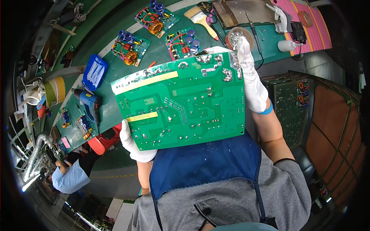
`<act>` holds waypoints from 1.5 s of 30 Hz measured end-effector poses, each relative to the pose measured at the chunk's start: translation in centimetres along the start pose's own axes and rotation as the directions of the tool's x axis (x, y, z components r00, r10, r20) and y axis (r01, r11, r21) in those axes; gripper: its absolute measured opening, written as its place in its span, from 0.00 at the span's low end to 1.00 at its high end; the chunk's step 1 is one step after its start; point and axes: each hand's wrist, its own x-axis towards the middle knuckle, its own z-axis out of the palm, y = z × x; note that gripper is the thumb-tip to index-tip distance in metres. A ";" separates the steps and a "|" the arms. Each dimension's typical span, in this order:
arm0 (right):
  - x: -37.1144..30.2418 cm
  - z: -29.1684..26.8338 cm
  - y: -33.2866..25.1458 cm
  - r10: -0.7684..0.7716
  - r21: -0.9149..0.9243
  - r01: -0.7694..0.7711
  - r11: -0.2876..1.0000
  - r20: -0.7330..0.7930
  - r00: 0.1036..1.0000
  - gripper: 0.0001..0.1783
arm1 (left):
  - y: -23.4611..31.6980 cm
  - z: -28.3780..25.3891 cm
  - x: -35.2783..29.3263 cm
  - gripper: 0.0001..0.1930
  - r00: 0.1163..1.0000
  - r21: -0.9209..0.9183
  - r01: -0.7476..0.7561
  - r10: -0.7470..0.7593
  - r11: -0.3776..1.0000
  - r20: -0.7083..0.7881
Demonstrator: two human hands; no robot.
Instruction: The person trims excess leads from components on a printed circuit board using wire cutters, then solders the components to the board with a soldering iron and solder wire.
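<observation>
A large green circuit board (185,104) is held up in front of my chest, its soldered side facing me. Two strips of yellow tape lie across its left part, and shiny solder patches run along the upper edge. My left hand (135,144), in a white glove, grips the lower left corner. The gloved right hand (250,77) holds the board's right edge near the top corner. Most fingers of both hands are hidden behind the board. Beyond the right fingertips stands a round tub (236,37) holding silvery bits.
On the green bench stand several populated circuit boards (131,48), a brush (201,22), a soldering iron (252,29), a white bottle (288,46), a blue tray (95,72) and a blue power tool (89,104). A rack of boards (289,107) is at right. Another person (71,177) works at far left.
</observation>
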 end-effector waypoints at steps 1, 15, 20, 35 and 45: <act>0.1 -0.2 0.0 -0.002 0.000 0.002 1.000 0.000 1.000 0.26 | 0.0 0.0 0.0 0.21 1.000 0.000 0.001 -0.001 1.000 0.002; 0.3 -3.3 1.8 -0.285 -0.568 0.414 0.711 0.305 0.909 0.33 | 0.3 -1.2 -0.7 0.25 0.996 -0.031 0.074 -0.072 0.997 0.061; -0.6 -3.0 1.0 -0.128 -0.571 0.194 0.797 0.154 0.980 0.33 | 0.7 -2.4 -1.1 0.26 0.995 -0.033 0.080 -0.078 0.996 0.066; -1.9 0.5 0.8 -0.261 -0.655 0.309 0.689 0.174 0.950 0.45 | 1.2 -3.7 -1.9 0.30 0.981 -0.076 0.080 -0.065 0.994 0.184; -1.1 -1.6 1.5 -0.238 -0.526 0.296 0.797 0.176 0.955 0.33 | 1.2 -4.0 -1.2 0.29 0.963 -0.151 0.166 -0.127 0.975 0.236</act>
